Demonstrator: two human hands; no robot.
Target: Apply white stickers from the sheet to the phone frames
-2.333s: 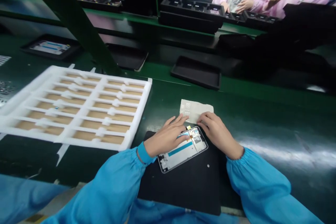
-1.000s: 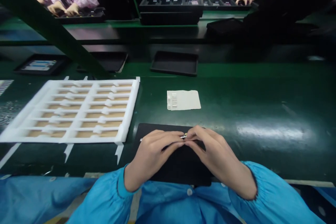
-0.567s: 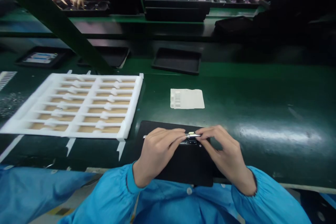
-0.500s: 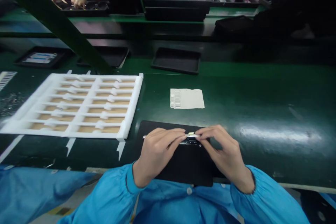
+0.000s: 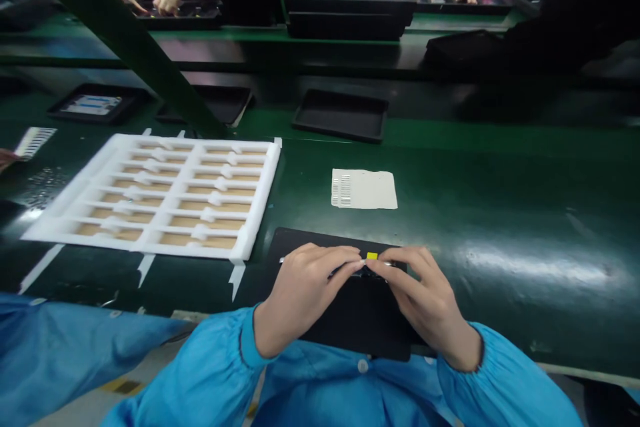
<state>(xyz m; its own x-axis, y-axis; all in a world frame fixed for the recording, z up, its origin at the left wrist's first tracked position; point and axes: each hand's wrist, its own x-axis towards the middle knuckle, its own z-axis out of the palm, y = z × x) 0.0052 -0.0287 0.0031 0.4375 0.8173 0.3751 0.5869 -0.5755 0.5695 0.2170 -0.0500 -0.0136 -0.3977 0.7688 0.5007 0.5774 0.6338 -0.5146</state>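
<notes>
My left hand (image 5: 313, 287) and my right hand (image 5: 430, 293) meet over a black mat (image 5: 357, 320) at the table's front edge. Fingertips of both pinch a small, thin, light-coloured part whose kind I cannot make out; the fingers cover most of it. A yellow tab (image 5: 372, 256) shows between the two hands, just above the pinched spot. Beneath the fingertips something dark and shiny is partly visible on the mat, largely hidden.
A white foam tray (image 5: 240, 240) with slots stands to the left. Beyond the mat lies a pale card (image 5: 370, 189) with printed bars. Black trays (image 5: 340, 113) line the back, and a green post (image 5: 150, 60) slants across the left. Other people's hands work opposite.
The yellow tab now faces up more fully, and the pinched part looks turned. My right fingers have shifted left, nearer the left fingertips. Another person's hand appears at the far left by the striped sheet.
</notes>
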